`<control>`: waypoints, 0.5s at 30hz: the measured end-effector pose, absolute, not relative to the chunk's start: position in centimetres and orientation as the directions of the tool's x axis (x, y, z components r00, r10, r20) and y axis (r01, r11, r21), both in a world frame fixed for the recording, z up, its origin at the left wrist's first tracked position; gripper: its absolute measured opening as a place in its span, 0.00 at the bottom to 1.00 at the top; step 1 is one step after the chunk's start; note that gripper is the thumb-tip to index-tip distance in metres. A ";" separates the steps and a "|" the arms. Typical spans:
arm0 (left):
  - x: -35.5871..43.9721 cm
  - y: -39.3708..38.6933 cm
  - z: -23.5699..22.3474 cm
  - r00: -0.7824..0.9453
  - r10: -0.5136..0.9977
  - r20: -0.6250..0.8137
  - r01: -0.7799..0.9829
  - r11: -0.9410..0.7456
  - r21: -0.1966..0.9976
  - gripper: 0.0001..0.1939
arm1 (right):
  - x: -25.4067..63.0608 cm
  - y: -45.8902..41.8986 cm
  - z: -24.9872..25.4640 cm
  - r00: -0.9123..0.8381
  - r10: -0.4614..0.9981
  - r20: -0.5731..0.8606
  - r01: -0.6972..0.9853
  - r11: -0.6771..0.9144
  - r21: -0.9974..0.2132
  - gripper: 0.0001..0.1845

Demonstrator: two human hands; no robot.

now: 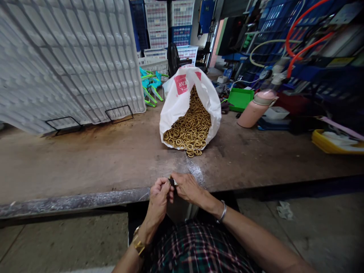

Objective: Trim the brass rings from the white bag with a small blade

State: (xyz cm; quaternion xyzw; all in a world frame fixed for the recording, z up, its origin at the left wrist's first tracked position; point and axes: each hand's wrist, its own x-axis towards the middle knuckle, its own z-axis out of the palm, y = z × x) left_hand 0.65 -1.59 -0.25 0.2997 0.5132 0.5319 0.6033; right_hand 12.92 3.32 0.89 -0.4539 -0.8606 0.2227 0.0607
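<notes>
Both hands meet at the front edge of the workbench, fingertips together. My left hand [159, 194] is closed, with thumb and forefinger pinching a small black piece [171, 181]. From the other side my right hand [188, 186] closes on the same piece; a pale bit shows by its fingertips, too small to name. A tiny yellowish spot is visible just above the black piece. Beyond the hands, a white plastic bag [173, 117] lies open towards me, full of brass-coloured rings [189, 127]. Several rings have spilled from its mouth onto the bench.
The wooden workbench [113, 163] has a worn front edge. White ribbed trays [93, 57] lean in wire stands at left. Teal and green clip-like parts [152, 85], a green tray [240, 99], a pink bottle [254, 110] and a yellow tray [327, 143] stand around the bag.
</notes>
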 end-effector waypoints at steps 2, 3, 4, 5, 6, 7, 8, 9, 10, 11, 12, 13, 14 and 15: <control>0.6 -1.6 -0.3 -0.104 0.950 -0.293 -0.310 0.249 0.918 0.16 | 12.7 3.4 1.0 -0.582 0.804 -0.117 0.761 0.489 -0.428 0.12; 0.6 -1.7 -0.3 -0.106 0.952 -0.288 -0.300 0.245 0.922 0.16 | 12.6 3.4 1.0 -0.579 0.806 -0.124 0.767 0.488 -0.416 0.12; 0.5 -1.9 -0.2 -0.103 0.954 -0.280 -0.292 0.240 0.926 0.15 | 12.6 3.6 1.0 -0.571 0.810 -0.131 0.778 0.484 -0.399 0.12; 0.5 -2.0 -0.1 -0.089 0.958 -0.272 -0.284 0.237 0.929 0.15 | 12.6 3.8 1.0 -0.554 0.821 -0.140 0.797 0.474 -0.375 0.13; 0.5 -2.2 0.1 -0.066 0.962 -0.263 -0.278 0.235 0.931 0.14 | 12.7 4.0 1.0 -0.528 0.836 -0.147 0.820 0.457 -0.346 0.13; 0.5 -2.4 0.3 -0.036 0.966 -0.256 -0.278 0.237 0.931 0.14 | 12.8 4.3 0.9 -0.499 0.853 -0.152 0.842 0.437 -0.316 0.14; 0.5 -2.5 0.6 -0.003 0.968 -0.252 -0.287 0.240 0.927 0.13 | 13.0 4.7 0.8 -0.468 0.870 -0.154 0.863 0.413 -0.290 0.14; 0.6 -2.6 0.8 0.026 0.967 -0.252 -0.310 0.248 0.918 0.13 | 13.3 5.2 0.8 -0.437 0.887 -0.149 0.881 0.389 -0.270 0.15; 0.6 -2.6 1.0 0.047 0.965 -0.259 -0.347 0.259 0.901 0.12 | 13.7 5.6 0.7 -0.405 0.904 -0.135 0.896 0.363 -0.258 0.15; 0.6 -2.6 1.2 0.057 0.960 -0.275 -0.391 0.275 0.878 0.13 | 14.2 6.1 0.6 -0.369 0.923 -0.109 0.908 0.334 -0.251 0.15; 0.6 -2.5 1.2 0.061 0.952 -0.299 -0.433 0.295 0.852 0.13 | 14.7 6.7 0.5 -0.334 0.940 -0.070 0.918 0.307 -0.252 0.15; 0.6 -2.3 1.2 0.057 0.944 -0.325 -0.471 0.313 0.825 0.13 | 15.3 7.2 0.5 -0.293 0.956 -0.020 0.926 0.278 -0.256 0.15; 0.6 -2.1 1.0 0.047 0.935 -0.353 -0.504 0.327 0.799 0.14 | 15.9 7.8 0.4 -0.248 0.968 0.035 0.933 0.249 -0.261 0.15; 0.5 -2.0 0.8 0.035 0.926 -0.377 -0.536 0.336 0.775 0.14 | 16.5 8.4 0.3 -0.204 0.975 0.088 0.939 0.220 -0.266 0.15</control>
